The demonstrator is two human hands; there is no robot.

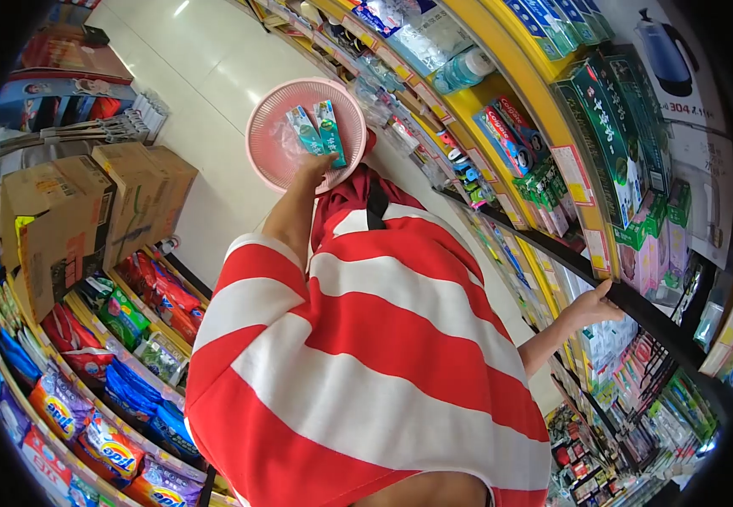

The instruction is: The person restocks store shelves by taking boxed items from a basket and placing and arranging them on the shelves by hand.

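Note:
My left hand [319,166] reaches over the near rim of a round pink basket [258,139]. Its fingers are closed at the lower ends of two green-and-white boxes, a left box [303,128] and a right box [330,133], which lie side by side at a slant; the fingertips are partly hidden. Clear plastic shows beside the boxes. Off to the right, my right hand [590,309] is closed around the edge of a black shelf rail [637,302].
Shelves with Colgate boxes [506,139], a bottle [465,71] and a large green carton [604,135] line the right. Cardboard boxes [58,224] stand at the left above bagged detergent [111,446]. Pale tiled floor [201,93] runs between.

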